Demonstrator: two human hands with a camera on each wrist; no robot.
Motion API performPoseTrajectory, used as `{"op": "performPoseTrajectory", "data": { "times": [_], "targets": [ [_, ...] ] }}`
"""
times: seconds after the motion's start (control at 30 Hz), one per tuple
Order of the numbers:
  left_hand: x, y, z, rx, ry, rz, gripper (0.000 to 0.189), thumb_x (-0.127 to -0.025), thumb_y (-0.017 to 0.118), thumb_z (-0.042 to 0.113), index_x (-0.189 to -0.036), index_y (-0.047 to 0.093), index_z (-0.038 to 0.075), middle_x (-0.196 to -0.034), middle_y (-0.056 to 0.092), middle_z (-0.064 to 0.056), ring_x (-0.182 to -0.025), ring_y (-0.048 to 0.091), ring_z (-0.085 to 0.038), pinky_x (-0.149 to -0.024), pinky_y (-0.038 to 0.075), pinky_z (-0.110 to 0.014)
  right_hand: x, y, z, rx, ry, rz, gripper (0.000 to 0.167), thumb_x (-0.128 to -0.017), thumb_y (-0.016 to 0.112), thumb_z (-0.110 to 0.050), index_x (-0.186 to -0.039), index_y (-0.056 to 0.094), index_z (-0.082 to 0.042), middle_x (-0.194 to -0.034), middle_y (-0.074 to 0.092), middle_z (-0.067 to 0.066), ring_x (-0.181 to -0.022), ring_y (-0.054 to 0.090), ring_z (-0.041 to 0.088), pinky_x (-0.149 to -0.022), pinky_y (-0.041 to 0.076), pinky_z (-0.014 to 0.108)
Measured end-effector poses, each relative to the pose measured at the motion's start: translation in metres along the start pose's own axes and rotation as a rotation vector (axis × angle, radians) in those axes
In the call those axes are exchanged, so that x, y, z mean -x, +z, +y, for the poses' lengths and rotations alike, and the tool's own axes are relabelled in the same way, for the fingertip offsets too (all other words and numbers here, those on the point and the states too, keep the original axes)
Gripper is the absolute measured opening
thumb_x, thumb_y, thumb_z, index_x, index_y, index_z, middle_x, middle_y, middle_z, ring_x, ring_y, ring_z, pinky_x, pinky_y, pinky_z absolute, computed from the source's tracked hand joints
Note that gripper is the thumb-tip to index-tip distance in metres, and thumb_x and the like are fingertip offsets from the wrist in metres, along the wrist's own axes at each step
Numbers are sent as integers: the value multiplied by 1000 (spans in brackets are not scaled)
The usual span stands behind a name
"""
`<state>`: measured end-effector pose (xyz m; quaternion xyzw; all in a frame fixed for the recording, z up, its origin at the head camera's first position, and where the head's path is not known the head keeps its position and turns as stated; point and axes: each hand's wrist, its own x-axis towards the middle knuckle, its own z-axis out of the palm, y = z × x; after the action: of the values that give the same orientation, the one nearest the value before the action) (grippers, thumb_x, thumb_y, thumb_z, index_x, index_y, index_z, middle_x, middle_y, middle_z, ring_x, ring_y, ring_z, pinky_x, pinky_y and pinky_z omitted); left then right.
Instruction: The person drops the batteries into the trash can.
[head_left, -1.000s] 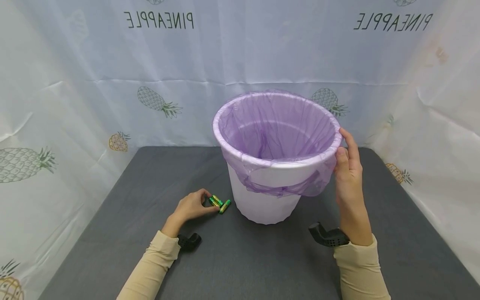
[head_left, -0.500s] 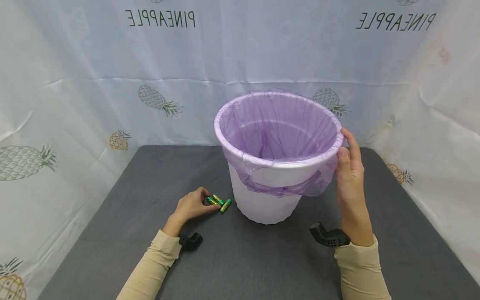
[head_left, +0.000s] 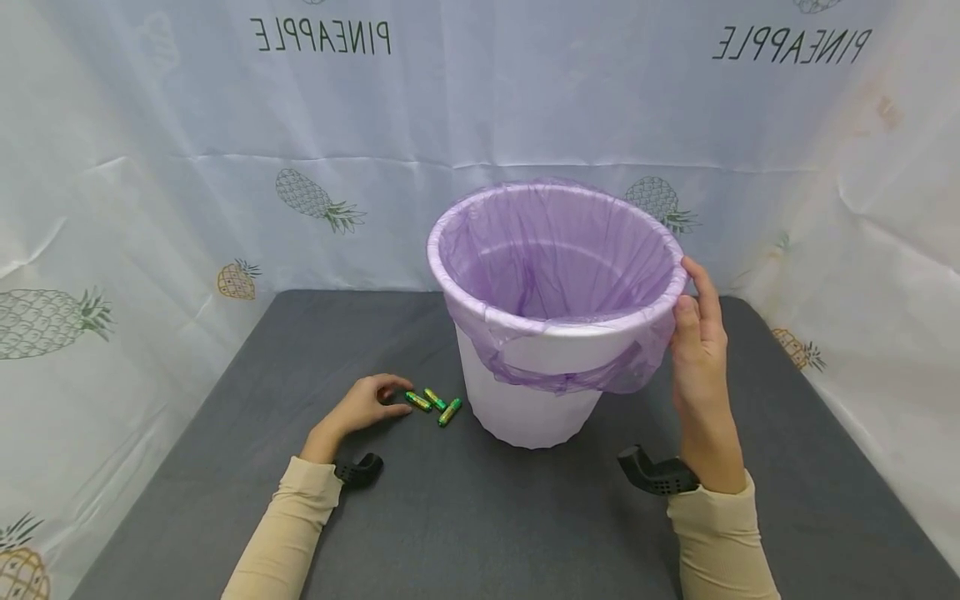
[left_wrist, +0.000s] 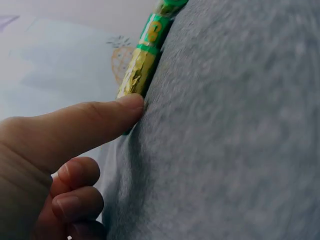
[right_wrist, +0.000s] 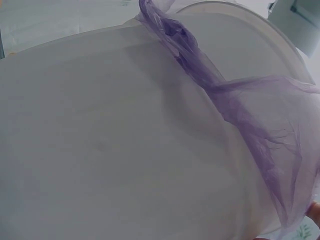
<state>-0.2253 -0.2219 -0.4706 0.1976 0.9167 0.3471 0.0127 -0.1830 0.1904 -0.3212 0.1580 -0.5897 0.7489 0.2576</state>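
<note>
Three green-and-gold batteries lie on the dark table beside the bin: a left battery (head_left: 417, 402), a middle battery (head_left: 435, 398) and a right battery (head_left: 450, 412). My left hand (head_left: 358, 408) is at the left end of the left one, thumb and index finger apart. The left wrist view has the thumb (left_wrist: 107, 117) overlapping a battery (left_wrist: 137, 72), with other fingers curled beneath. A white trash bin (head_left: 536, 408), lined with a purple bag (head_left: 570, 250), stands in the middle. My right hand (head_left: 701, 358) holds its right side just under the rim, some fingers hidden behind it.
Folds of the purple bag (right_wrist: 220, 92) hang over the bin's outer wall (right_wrist: 100, 145) in the right wrist view. A curtain (head_left: 480, 92) with pineapple prints hangs close behind the dark table (head_left: 480, 517) and along both sides.
My left hand has moved left, back from the batteries. The left battery has shifted a little left, apart from the middle one. My right hand and the bin hold still.
</note>
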Motion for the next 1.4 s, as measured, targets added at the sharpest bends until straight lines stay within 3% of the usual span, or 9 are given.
{"op": "performPoseTrajectory", "data": {
  "times": [0.2, 0.5, 0.9, 1.1, 1.4],
  "targets": [
    [-1, -3, -5, 42, 39, -32, 29, -86, 72, 16, -113, 70, 5, -69, 42, 4, -60, 34, -1, -60, 31, -20, 0, 0, -1, -6, -6, 5, 42, -100, 51, -23, -141, 46, -17, -88, 57, -5, -76, 55, 3, -69, 46, 15],
    [2, -2, -8, 49, 53, -38, 18, -86, 71, 14, -102, 73, 5, -70, 45, 3, -59, 33, 1, -58, 30, -19, 1, 1, -2, 7, 3, 12, 41, -100, 51, -24, -140, 48, -18, -90, 58, -6, -75, 54, 3, -68, 46, 15],
    [1, -6, -10, 163, 62, -70, 19, -89, 68, 14, -103, 71, 0, -72, 50, -1, -61, 36, 1, -57, 32, -19, 1, 0, -1, 25, 15, 15, 41, -100, 50, -24, -141, 47, -18, -89, 57, -6, -75, 54, 3, -68, 45, 15],
    [0, -10, -4, 161, 57, -33, 19, -89, 67, 15, -104, 71, 3, -70, 47, 3, -59, 35, 2, -56, 33, -19, 0, 0, -1, 9, 10, -13, 41, -101, 49, -23, -141, 46, -18, -90, 58, -6, -76, 54, 3, -69, 46, 16],
    [0, -25, 22, 158, 99, 65, 17, -90, 66, 13, -105, 69, 6, -67, 42, 3, -56, 32, 0, -55, 33, -21, 2, -2, -2, -43, -8, -54, 40, -101, 49, -21, -141, 46, -18, -91, 59, -6, -77, 55, 2, -70, 47, 15]
  ]
}}
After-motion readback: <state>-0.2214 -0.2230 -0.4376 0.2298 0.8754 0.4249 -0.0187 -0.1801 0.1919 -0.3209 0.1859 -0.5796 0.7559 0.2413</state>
